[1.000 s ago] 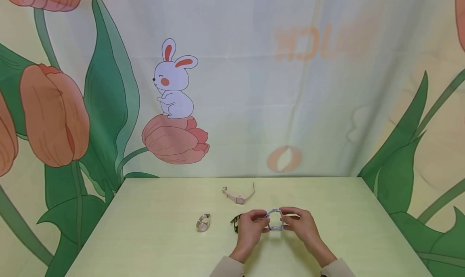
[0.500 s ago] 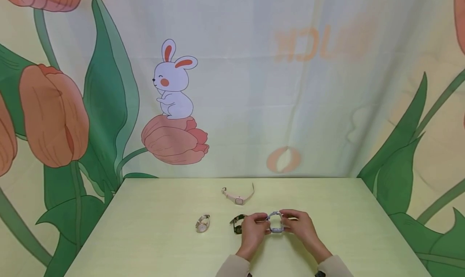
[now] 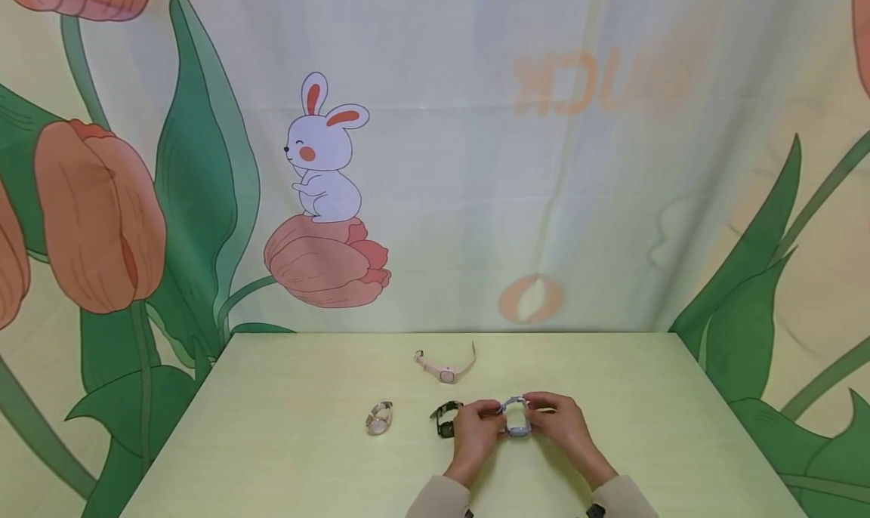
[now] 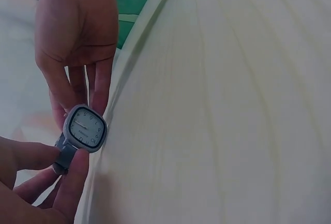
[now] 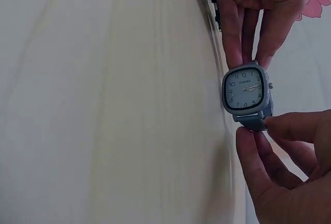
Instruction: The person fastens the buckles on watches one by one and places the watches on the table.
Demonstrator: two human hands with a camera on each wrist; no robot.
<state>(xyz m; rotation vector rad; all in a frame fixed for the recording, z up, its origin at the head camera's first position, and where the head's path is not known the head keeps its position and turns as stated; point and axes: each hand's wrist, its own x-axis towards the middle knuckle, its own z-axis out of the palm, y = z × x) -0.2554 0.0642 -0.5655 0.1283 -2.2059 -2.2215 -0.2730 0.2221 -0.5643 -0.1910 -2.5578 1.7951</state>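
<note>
Left hand point(image 3: 478, 431) and right hand point(image 3: 560, 420) face each other here, each pinching the strap of a blue-grey wristwatch point(image 5: 245, 89) between thumb and fingers, one at either side! The strap arches up into a loop, the rounded-square dial sits low on the near side, black-rimmed with printed numerals, and whether it touches the table point(image 3: 306, 465) I cannot tell. Beige sleeves point(image 3: 438, 497) run back from both wrists. Just beside the left hand, partly hidden by it, there's a black wristwatch point(image 3: 445, 429). Farther left, a gold-toned wristwatch point(image 3: 378, 425) stands with its band looped. Out beyond the hands lies a pink wristwatch point(image 3: 447, 375), strap unfastened, ends spread apart. And behind it all, a hanging backdrop point(image 3: 442, 163) with a white rabbit point(image 3: 333, 193) printed atop a tulip!
</note>
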